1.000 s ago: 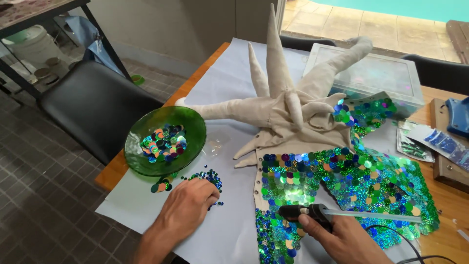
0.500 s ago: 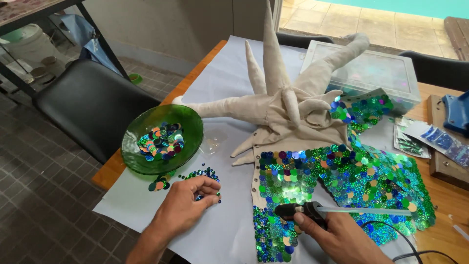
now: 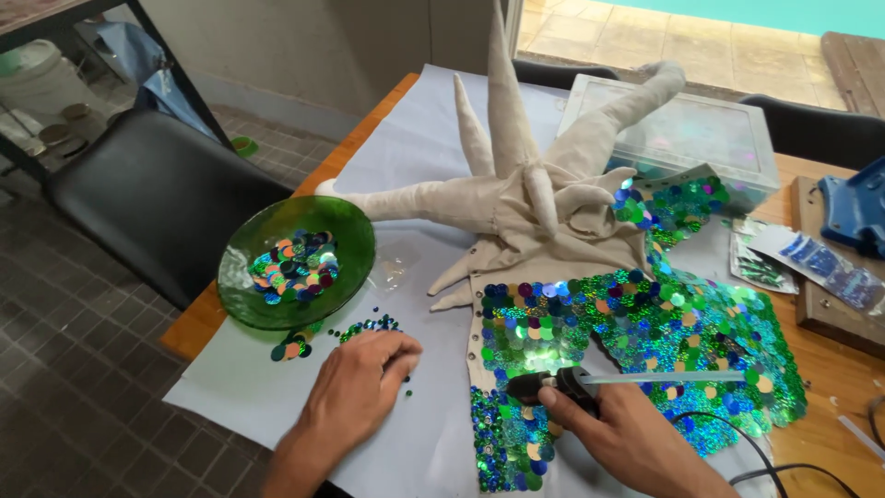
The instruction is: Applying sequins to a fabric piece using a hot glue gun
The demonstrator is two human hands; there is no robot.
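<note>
- Head view: the right hand [image 3: 636, 438] is clamping a black glue gun [image 3: 553, 385] over the sequined fabric [image 3: 645, 332], nozzle pointing left, its glue stick [image 3: 664, 377] trailing right, so the long axis is running left to right.
- The left hand [image 3: 355, 392], fingers drawn together, is pressing down on loose sequins [image 3: 369, 326] on the pale paper sheet [image 3: 406, 157], just below the green glass bowl [image 3: 295, 263].
- A beige stuffed form [image 3: 516, 184] with pointed arms is lying above the fabric.
</note>
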